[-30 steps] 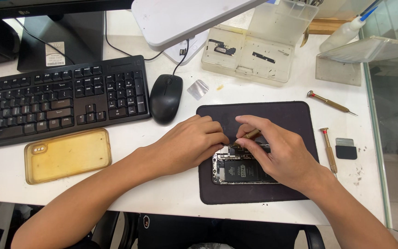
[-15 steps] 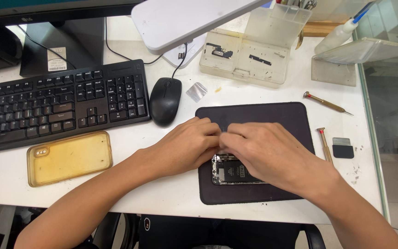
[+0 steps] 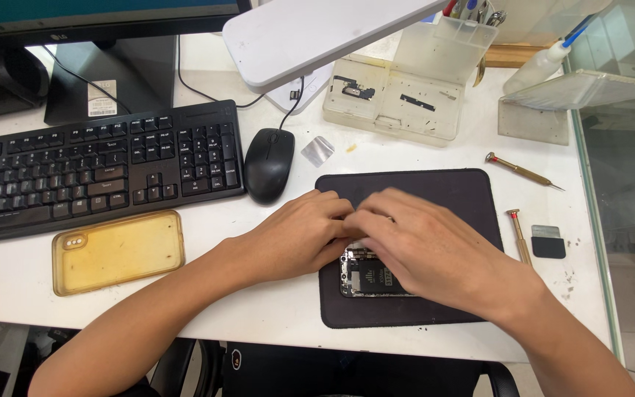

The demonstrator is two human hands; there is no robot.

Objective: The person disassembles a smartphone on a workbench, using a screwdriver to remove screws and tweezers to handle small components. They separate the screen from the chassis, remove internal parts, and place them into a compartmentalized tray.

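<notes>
A yellowed phone case [image 3: 117,251] lies left, untouched. The left hand [image 3: 297,234] steadies the opened phone [image 3: 371,278] on the dark mat [image 3: 464,198], fingers curled. The right hand [image 3: 426,246] covers its far end; its grip cannot be told. Fine work inside, probably needing small, careful finger movement.

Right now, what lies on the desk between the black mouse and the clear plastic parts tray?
In the head view, a small shiny silver piece lies on the white desk between the mouse and the parts tray.

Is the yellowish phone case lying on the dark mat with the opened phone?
No, the yellowish phone case lies on the white desk below the keyboard, apart from the dark mat.
</notes>
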